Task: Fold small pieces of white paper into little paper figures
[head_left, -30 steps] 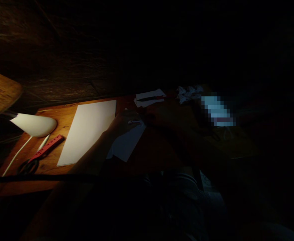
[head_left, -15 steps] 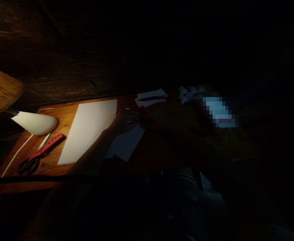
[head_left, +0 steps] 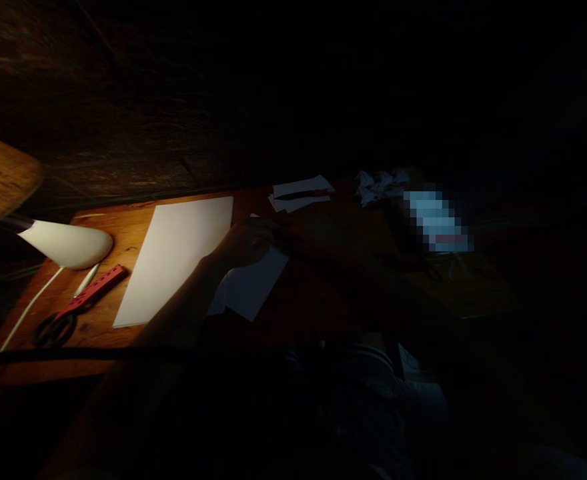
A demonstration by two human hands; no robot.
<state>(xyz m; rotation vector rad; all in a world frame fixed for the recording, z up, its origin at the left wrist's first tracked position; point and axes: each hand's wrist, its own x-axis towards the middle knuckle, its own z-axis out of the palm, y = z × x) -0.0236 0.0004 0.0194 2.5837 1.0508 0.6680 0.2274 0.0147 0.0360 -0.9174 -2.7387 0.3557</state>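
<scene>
The scene is very dark, lit only at the left. My left hand [head_left: 251,241] rests with curled fingers on the upper end of a small folded white paper [head_left: 248,288] lying on the wooden table [head_left: 123,227]. My right hand [head_left: 313,239] is a dim shape just right of it, at the same end of the paper; its fingers are lost in shadow. A large white sheet [head_left: 173,257] lies flat to the left of my left forearm.
A white lamp base [head_left: 68,243] with its cord stands at the far left, with a pen and red-handled scissors [head_left: 81,303] beside it. Paper scraps with a red pen [head_left: 301,193] and a crumpled paper [head_left: 381,183] lie at the back. A lit screen [head_left: 436,220] glows at right.
Nearly nothing has moved; the folded paper under my hands has shifted very slightly and the view drifted a little.
</scene>
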